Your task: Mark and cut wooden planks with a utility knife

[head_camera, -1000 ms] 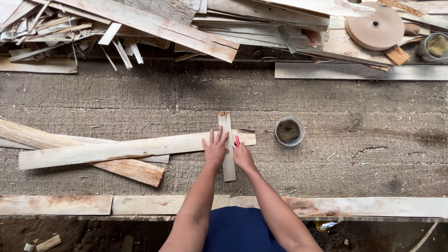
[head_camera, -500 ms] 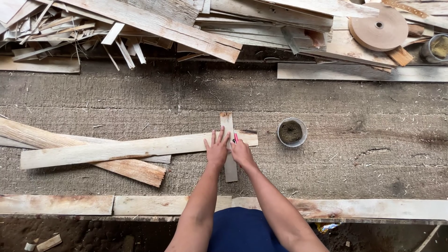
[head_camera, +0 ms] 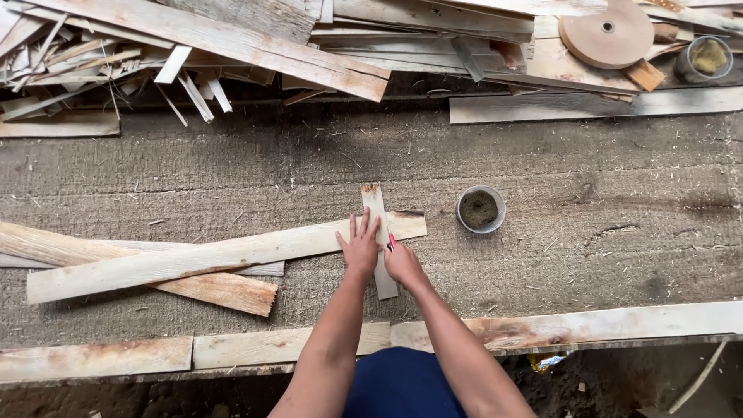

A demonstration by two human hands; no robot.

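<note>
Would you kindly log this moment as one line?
left hand flat on short strip | right hand holds red pencil | strip crosses long plank

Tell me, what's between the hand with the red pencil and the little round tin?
Nothing: in the head view, only bare rough workbench lies between the right hand and the round tin.

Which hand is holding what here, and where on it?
Left hand lies flat on the short wood strip where it crosses the long plank, pressing rather than gripping. Right hand grips a small red marker by its lower end, against the strip's right edge.
</note>
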